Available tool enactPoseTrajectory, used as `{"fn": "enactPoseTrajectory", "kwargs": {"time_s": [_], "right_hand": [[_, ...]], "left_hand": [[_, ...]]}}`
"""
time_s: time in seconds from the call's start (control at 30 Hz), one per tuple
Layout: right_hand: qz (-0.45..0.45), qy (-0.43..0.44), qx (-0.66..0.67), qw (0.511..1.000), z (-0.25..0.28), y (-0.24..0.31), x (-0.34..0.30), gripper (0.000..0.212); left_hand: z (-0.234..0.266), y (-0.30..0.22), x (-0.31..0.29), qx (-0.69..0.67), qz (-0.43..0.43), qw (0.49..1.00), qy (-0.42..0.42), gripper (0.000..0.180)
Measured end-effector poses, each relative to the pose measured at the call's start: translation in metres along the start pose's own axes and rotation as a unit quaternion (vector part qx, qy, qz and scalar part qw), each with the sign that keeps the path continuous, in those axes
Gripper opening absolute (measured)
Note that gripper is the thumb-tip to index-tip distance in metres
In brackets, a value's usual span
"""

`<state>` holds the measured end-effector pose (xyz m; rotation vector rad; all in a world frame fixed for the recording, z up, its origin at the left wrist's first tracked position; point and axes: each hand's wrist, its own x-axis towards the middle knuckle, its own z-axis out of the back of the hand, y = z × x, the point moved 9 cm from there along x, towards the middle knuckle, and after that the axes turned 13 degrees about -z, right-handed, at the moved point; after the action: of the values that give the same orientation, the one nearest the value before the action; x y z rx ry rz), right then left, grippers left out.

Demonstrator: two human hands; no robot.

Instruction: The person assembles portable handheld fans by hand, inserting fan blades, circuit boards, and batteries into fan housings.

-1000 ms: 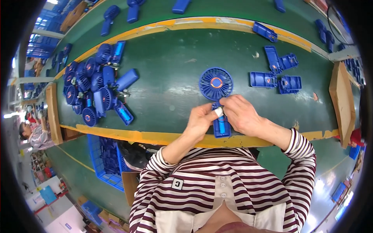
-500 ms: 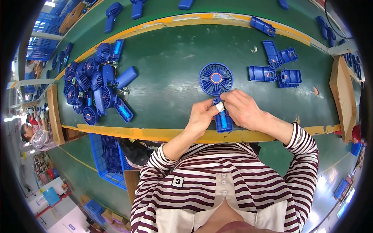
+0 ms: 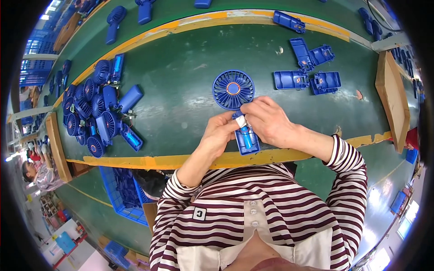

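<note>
Fingers of the left hand (image 3: 218,132), the thumb in a white wrap (image 3: 241,121), close on the neck of the fan (image 3: 233,88); those of the right hand (image 3: 269,121) bunch opposite, any grip there hidden. The head lies just beyond the fingertips; the open handle (image 3: 250,151), between the hands, contains a blue battery (image 3: 246,140). Lower left: crate (image 3: 131,217) containing dark blue parts (image 3: 124,184).

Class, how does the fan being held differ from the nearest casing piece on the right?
The handheld fan has a round grilled head; the casing piece is oblong. The fan's handle holds a blue cylinder; the casing piece, none. Left hand and right hand touch the fan; neither touches the casing piece. Both are blue.
</note>
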<state>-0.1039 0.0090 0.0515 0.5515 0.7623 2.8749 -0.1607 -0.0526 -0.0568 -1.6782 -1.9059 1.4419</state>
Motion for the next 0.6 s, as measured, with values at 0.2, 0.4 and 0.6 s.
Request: {"fn": "enactPoseTrajectory", "kwargs": {"time_s": [0.2, 0.4, 0.6], "right_hand": [[-0.208, -0.091, 0.080, 0.971, 0.006, -0.026, -0.025, 0.052], [-0.191, -0.015, 0.015, 0.981, -0.026, 0.004, -0.037, 0.078], [-0.153, 0.021, -0.097, 0.983, -0.030, 0.011, -0.038, 0.065]], "left_hand": [[0.010, -0.032, 0.005, -0.059, -0.160, 0.983, -0.062, 0.021], [0.014, -0.037, 0.003, -0.035, -0.194, 0.977, -0.079, 0.024], [0.011, -0.037, -0.001, -0.033, -0.190, 0.979, -0.066, 0.026]]}}
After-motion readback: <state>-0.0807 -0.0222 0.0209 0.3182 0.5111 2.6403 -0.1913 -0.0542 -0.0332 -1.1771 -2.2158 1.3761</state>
